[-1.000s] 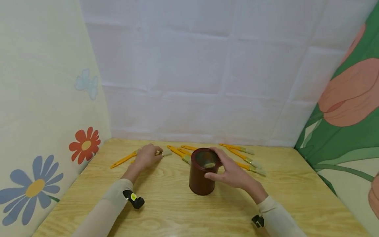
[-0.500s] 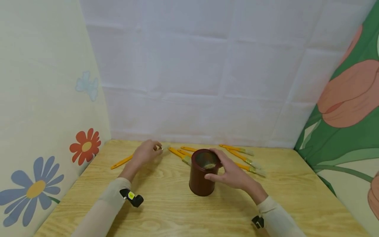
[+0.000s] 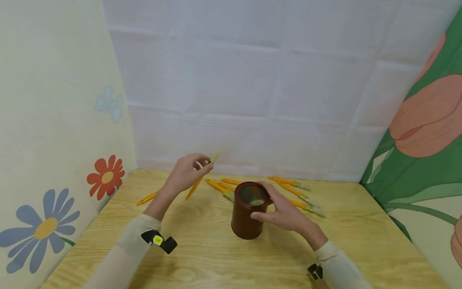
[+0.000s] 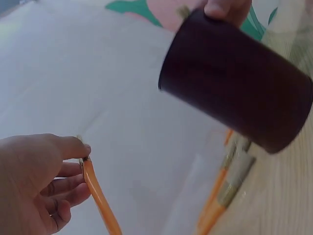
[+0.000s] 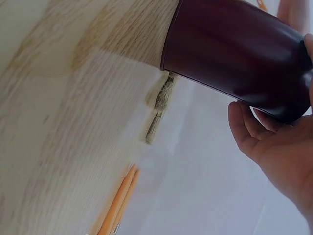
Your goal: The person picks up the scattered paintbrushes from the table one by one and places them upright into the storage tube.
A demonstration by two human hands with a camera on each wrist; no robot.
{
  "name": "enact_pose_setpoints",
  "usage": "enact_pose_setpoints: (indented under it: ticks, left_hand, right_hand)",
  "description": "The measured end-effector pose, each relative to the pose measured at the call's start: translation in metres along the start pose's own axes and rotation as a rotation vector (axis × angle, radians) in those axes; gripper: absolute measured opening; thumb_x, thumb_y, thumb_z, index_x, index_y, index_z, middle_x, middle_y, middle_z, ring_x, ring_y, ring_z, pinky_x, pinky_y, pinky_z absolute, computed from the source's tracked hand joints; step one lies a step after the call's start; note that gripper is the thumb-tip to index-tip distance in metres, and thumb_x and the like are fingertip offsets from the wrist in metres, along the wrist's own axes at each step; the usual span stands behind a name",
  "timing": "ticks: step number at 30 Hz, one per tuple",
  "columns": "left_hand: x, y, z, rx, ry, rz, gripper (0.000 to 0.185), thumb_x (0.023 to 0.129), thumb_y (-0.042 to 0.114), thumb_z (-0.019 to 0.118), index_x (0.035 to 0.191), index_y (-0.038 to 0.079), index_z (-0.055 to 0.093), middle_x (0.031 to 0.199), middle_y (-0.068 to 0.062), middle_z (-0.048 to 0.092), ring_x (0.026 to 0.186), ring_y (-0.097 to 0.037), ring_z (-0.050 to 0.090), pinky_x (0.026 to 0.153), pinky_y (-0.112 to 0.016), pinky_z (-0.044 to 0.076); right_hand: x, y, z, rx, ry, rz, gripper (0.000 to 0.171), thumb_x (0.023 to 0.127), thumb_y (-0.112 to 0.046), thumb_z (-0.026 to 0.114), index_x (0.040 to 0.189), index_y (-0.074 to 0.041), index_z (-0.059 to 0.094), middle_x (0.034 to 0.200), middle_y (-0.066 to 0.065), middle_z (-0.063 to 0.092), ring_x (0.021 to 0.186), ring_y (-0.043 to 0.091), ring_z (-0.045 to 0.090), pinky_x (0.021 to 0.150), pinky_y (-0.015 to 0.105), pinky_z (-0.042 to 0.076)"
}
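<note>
My left hand (image 3: 188, 173) pinches a paintbrush (image 3: 194, 189) near its ferrule, between thumb and fingers, above the back left of the table. Its pale bristles point up and its orange handle slants down. In the left wrist view the orange handle (image 4: 100, 198) hangs below the thumb. A dark red cylindrical pot (image 3: 247, 222) stands upright at the middle of the table. My right hand (image 3: 285, 209) grips it from the right near the rim, thumb in front. Pale bristles (image 3: 257, 202) show inside the pot. The right wrist view has the fingers (image 5: 244, 127) against the pot's side.
One orange-handled brush (image 3: 146, 199) lies at the left, partly behind my left forearm. Several more brushes (image 3: 218, 185) lie behind the pot, and others (image 3: 294, 192) to its right. A white cloth backdrop (image 3: 231, 100) rises at the table's back edge, with flowered panels on both sides.
My left hand has lifted a paintbrush off the table and turned it bristles up, moving up and slightly right. My right hand and the pot have stayed in place.
</note>
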State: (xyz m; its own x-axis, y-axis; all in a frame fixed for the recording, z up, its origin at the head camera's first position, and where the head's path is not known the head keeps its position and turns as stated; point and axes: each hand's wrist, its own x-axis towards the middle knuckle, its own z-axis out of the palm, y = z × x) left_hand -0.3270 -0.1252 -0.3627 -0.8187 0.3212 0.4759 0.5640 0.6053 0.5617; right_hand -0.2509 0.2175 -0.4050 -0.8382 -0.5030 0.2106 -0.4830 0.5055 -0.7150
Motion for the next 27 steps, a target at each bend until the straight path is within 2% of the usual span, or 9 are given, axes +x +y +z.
enact_pose_setpoints:
  ticks: [5,9,17,21,27]
  left_hand:
    - [-0.001,0.032,-0.004,-0.098,0.071,0.075,0.036,0.1,0.038,0.068,0.128,0.015,0.069,0.109,0.0,0.066,0.09,-0.017,0.063,0.074,-0.039,0.054]
    - [-0.003,0.05,-0.006,-0.236,0.097,0.106,0.032,0.099,0.037,0.07,0.124,0.016,0.068,0.109,0.002,0.065,0.093,-0.018,0.063,0.076,-0.04,0.051]
    - [-0.01,0.074,-0.011,-0.481,0.04,0.102,0.03,0.101,0.029,0.068,0.125,0.012,0.06,0.112,-0.006,0.065,0.097,-0.022,0.064,0.079,-0.039,0.052]
    - [-0.012,0.082,-0.01,-0.573,0.019,0.138,0.029,0.102,0.024,0.067,0.126,0.01,0.058,0.111,-0.009,0.066,0.099,-0.025,0.065,0.082,-0.04,0.054]
    - [-0.013,0.087,-0.001,-0.629,-0.004,0.193,0.024,0.102,0.018,0.066,0.123,0.009,0.057,0.111,-0.01,0.065,0.101,-0.027,0.066,0.081,-0.04,0.056]
  right_hand:
    - [0.001,-0.001,0.0,-0.001,0.001,0.0,0.091,0.091,-0.05,0.076,0.161,-0.031,0.021,0.155,-0.005,0.034,0.131,0.015,0.046,0.102,0.05,0.044]
    - [0.001,-0.001,0.0,0.006,0.002,-0.003,0.091,0.091,-0.049,0.076,0.161,-0.03,0.021,0.154,-0.005,0.035,0.13,0.015,0.047,0.102,0.05,0.044]
    - [0.0,0.0,-0.001,0.003,0.002,0.002,0.091,0.091,-0.049,0.076,0.161,-0.031,0.021,0.153,-0.005,0.037,0.129,0.013,0.048,0.101,0.045,0.045]
    - [0.001,-0.001,-0.001,0.015,0.0,-0.017,0.09,0.091,-0.047,0.077,0.16,-0.029,0.023,0.15,-0.006,0.039,0.128,0.012,0.049,0.101,0.047,0.045]
    - [0.002,0.0,-0.001,0.043,-0.007,-0.036,0.087,0.092,-0.044,0.077,0.159,-0.03,0.025,0.147,-0.006,0.042,0.122,0.01,0.052,0.097,0.047,0.047]
